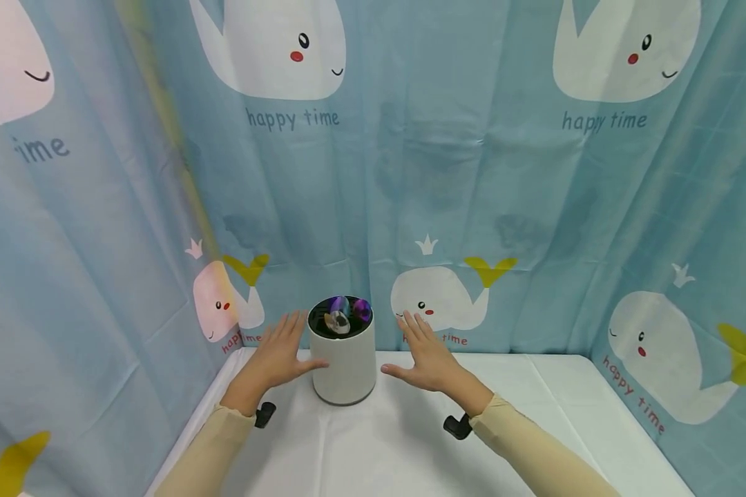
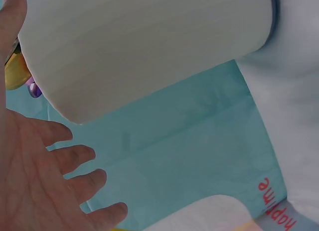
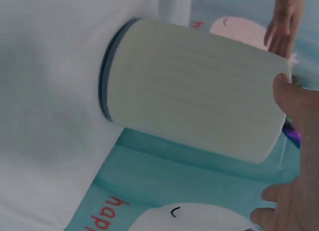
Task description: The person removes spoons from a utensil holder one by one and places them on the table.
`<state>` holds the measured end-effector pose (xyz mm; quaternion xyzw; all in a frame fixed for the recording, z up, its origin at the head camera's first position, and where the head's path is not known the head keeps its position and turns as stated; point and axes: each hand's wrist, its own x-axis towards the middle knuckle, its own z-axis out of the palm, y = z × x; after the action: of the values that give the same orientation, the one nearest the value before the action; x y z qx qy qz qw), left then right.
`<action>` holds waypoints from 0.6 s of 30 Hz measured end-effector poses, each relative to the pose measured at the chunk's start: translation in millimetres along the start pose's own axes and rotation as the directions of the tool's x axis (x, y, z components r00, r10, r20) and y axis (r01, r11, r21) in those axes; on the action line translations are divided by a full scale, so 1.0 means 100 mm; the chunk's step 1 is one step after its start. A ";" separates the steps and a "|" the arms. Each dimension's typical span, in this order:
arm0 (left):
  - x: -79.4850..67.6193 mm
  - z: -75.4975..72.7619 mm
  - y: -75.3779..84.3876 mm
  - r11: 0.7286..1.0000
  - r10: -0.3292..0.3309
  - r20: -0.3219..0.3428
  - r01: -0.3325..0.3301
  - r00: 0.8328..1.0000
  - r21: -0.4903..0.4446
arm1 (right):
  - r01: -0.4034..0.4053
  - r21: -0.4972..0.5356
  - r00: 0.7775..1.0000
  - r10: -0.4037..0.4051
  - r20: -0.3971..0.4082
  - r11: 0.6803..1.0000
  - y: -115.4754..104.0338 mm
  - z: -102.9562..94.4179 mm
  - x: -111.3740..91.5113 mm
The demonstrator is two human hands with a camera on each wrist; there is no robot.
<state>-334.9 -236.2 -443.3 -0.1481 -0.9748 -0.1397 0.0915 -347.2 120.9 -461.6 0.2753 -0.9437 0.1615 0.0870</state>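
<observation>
A white cylindrical holder (image 1: 343, 369) with a black top stands upright on the table. Shiny rounded ends poke out of it: a silver and gold one (image 1: 338, 322), a blue-violet one (image 1: 340, 304) and a purple one (image 1: 362, 310). On its left side is my left hand (image 1: 280, 352), fingers spread and thumb overlapping the holder in the head view. To the right, my right hand (image 1: 429, 359) is held with fingers extended and thumb pointing at the holder. Both palms face it, and neither hand holds anything. The holder's side (image 2: 149, 47) fills much of the left wrist view.
A white cloth (image 1: 373, 455) covers the table. Blue curtains (image 1: 429, 172) printed with whales hang close behind it and along both sides. Black wrist mounts (image 1: 457, 426) sit below both wrists.
</observation>
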 end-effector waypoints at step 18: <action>0.35 -0.07 0.11 0.993 0.088 0.089 -0.095 0.992 0.069 | 0.075 0.027 0.997 -0.076 0.034 0.997 -0.34 0.02 0.49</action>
<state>-363.3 -218.9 -426.2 -0.1951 -0.9744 -0.0932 0.0611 -369.5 69.0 -442.1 0.3147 -0.9318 0.1653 0.0732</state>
